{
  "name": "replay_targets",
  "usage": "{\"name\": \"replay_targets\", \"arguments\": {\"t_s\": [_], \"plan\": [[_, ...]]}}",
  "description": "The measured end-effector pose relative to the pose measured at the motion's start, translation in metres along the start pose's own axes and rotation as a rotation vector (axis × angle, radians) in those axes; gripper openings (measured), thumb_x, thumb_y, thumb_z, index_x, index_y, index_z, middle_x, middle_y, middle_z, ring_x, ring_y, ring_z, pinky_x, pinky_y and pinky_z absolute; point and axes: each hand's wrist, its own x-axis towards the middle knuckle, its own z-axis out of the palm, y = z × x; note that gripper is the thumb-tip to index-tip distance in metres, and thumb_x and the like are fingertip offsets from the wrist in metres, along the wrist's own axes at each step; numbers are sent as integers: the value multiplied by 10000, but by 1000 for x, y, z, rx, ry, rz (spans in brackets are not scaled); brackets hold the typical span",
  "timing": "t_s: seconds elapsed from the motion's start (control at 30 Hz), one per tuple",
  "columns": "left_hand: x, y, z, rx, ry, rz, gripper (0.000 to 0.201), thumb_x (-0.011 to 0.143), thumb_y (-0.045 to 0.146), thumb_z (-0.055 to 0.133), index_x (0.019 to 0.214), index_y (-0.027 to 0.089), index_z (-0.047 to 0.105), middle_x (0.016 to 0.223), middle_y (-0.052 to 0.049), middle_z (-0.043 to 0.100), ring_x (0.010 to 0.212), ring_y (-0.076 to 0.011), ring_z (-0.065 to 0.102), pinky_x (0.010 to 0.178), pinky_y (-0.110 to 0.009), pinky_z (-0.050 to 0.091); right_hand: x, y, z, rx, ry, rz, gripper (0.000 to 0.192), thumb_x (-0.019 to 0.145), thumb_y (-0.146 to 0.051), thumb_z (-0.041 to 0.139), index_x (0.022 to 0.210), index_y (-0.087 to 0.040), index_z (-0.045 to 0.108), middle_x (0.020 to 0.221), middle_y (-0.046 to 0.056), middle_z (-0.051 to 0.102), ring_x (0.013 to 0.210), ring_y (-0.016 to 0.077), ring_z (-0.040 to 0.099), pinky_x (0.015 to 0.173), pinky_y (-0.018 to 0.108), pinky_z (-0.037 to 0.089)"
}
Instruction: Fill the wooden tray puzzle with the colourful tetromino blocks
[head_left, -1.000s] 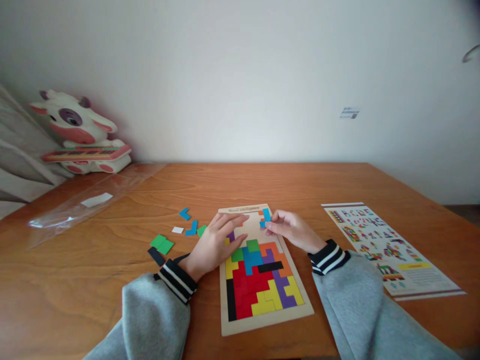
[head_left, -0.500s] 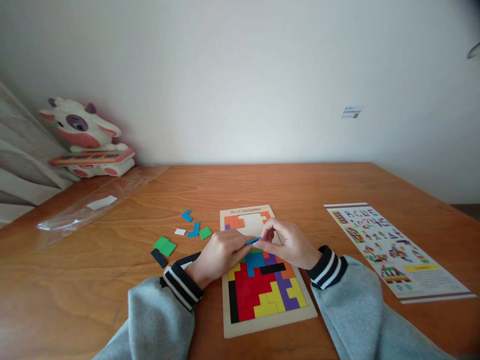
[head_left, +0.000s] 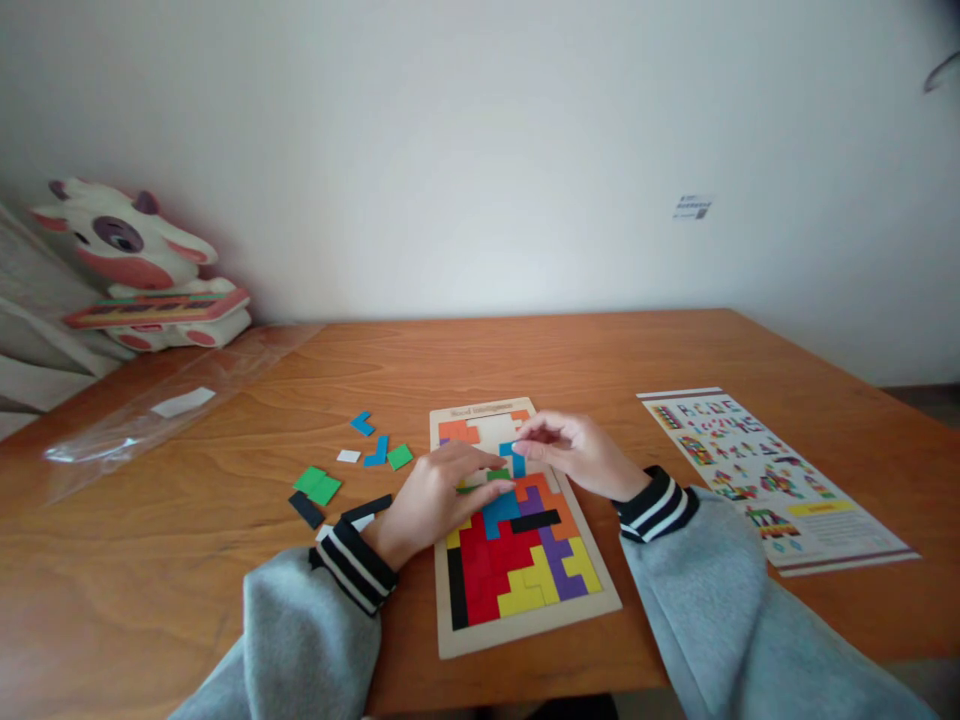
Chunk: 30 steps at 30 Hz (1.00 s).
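A wooden puzzle board (head_left: 517,625) lies on the table in front of me, its lower part filled with red, yellow, purple, orange, blue and black pieces. My right hand (head_left: 577,452) pinches a small blue piece (head_left: 514,458) set in the board's upper open area. My left hand (head_left: 433,495) lies flat on the board's left side, its fingertips on a green piece (head_left: 498,475) just below the blue one. An orange piece (head_left: 457,432) sits in the top left corner of the board.
Loose pieces lie left of the board: two blue (head_left: 362,423), green (head_left: 318,485), white (head_left: 348,456) and black (head_left: 308,509). A printed leaflet (head_left: 757,470) lies to the right. A clear plastic bag (head_left: 150,410) and a cow toy (head_left: 135,265) sit at far left.
The blue piece went from the board's top right, up between both hands, then down into the open area. My left hand slid back onto the board's left side.
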Motion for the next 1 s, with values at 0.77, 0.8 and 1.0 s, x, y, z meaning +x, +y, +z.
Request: {"name": "replay_targets", "arguments": {"t_s": [0.77,0.8,1.0], "plan": [[-2,-6,3,72,-215,173,185,963,306,593,1069,205,706,1148,-70,730,1020,-205,679,945,-374,530,-3,35,-30,-342,-124,12,312,859,-509,659,834,-210,745,757,17,615,659,142,557,603,279,446],[-1,-5,3,72,-214,174,181,962,302,594,1066,206,706,1144,-71,730,1017,-205,680,940,-373,532,-2,34,-29,-343,-118,18,317,862,-514,654,834,-209,737,758,17,613,655,141,554,602,279,446],[0,-4,1,70,-223,164,177,961,292,593,1064,201,705,1137,-66,726,1023,-198,671,946,-367,530,-3,30,-29,-359,-151,72,368,865,-544,642,855,-180,697,796,29,602,674,142,539,625,289,453]]}}
